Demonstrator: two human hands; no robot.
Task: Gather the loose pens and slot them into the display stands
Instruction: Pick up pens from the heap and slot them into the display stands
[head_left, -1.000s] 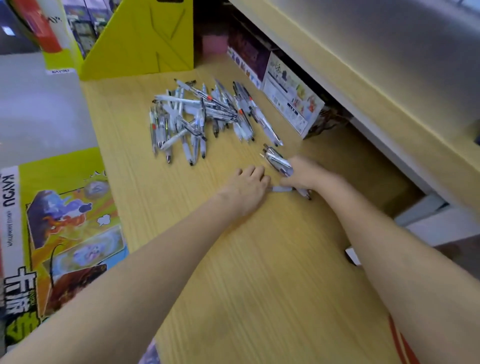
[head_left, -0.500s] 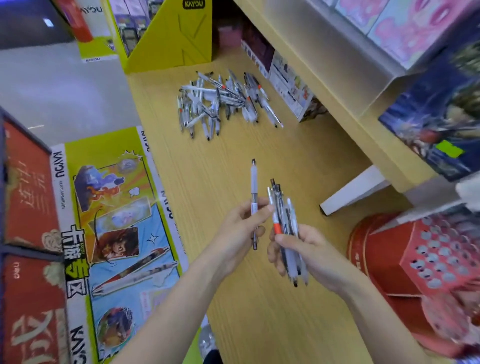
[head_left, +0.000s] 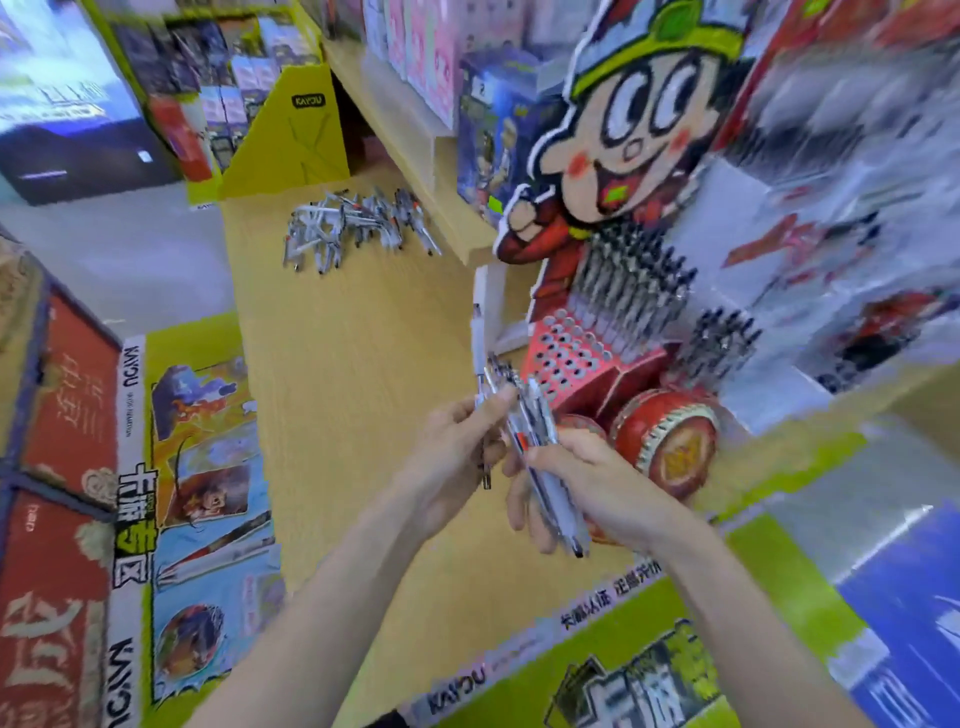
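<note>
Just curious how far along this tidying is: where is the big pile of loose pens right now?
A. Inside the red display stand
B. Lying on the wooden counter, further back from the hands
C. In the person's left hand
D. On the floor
B: the pile of loose pens lies on the wooden counter, well beyond both hands and apart from the red display stand.

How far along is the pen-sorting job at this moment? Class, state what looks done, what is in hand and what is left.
Done: many pens already stand in the red display stand, though its front holes are empty. In hand: the left hand pinches a single pen, and the right hand grips a small bundle of pens; none of these is slotted yet. Left: a sizeable pile of loose pens lies farther back on the wooden counter.
</note>
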